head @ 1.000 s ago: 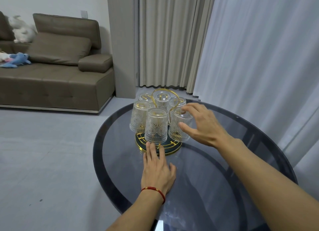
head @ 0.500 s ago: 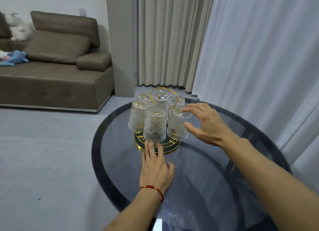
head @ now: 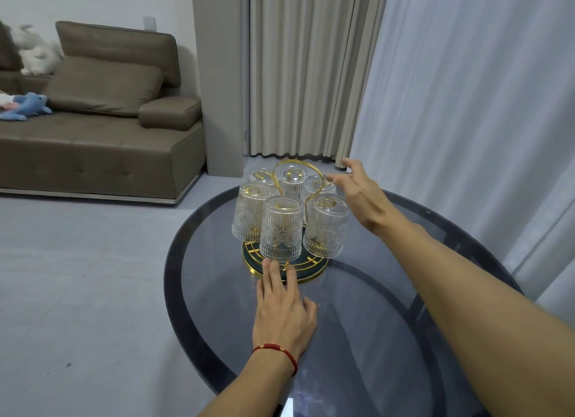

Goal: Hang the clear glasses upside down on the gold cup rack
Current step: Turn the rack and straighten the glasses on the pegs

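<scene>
The gold cup rack (head: pixel 314 269) stands on the round dark glass table (head: pixel 389 307), with a round gold-rimmed base and a looped gold handle on top. Several clear ribbed glasses hang upside down on it, among them a front one (head: pixel 281 230) and a right one (head: pixel 325 228). My left hand (head: pixel 281 310) lies flat on the table with its fingertips touching the rack's base rim. My right hand (head: pixel 361 192) hovers open to the right of the rack, fingers spread near the back right glass, holding nothing.
A brown sofa (head: pixel 93 130) with soft toys stands at the left across the grey floor. Beige and white curtains (head: pixel 451 105) hang behind and to the right of the table. The table's edge curves close to the rack on the left.
My right hand has let go of the right front glass and lifted up and back, with its fingers spread. The left hand has stayed at the base.
</scene>
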